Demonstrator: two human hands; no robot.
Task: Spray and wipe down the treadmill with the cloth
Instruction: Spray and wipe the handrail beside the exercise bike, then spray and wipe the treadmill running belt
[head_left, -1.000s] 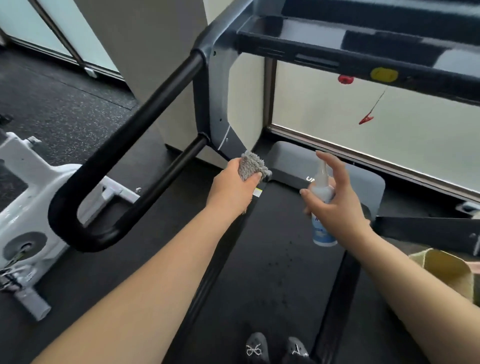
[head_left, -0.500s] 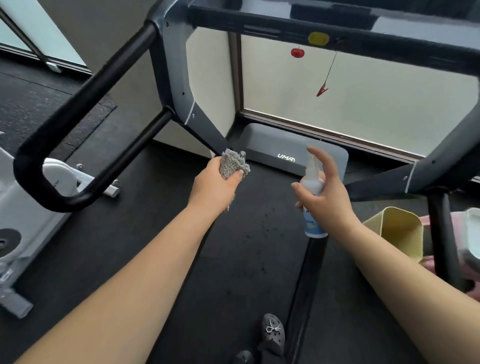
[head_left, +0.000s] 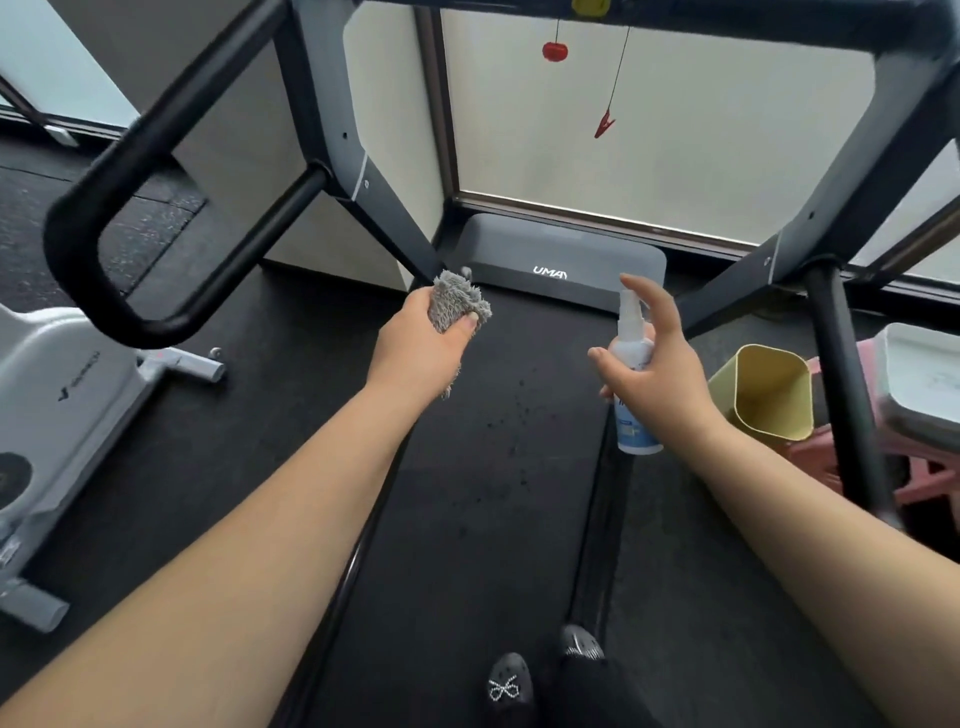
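I stand on the black treadmill belt (head_left: 483, 499), which shows small dark droplets in its middle. Its grey motor cover (head_left: 561, 249) lies ahead. My left hand (head_left: 418, 351) is closed around a bunched grey fluffy cloth (head_left: 457, 306), held above the belt's front left corner. My right hand (head_left: 657, 366) holds a small white spray bottle (head_left: 634, 384) with a blue label upright over the belt's right edge, with the index finger raised above the nozzle.
A black looped handrail (head_left: 130, 171) crosses at upper left, and a second rail post (head_left: 847, 384) stands on the right. A white exercise machine (head_left: 62, 395) sits left. A yellow bin (head_left: 769, 389) and a pink stool (head_left: 919, 467) sit to the right. My shoes (head_left: 511, 680) are at the bottom.
The view has swung right and down, bringing the right rail and yellow bin into sight. Both hands keep their hold and have drifted slightly apart over the belt.
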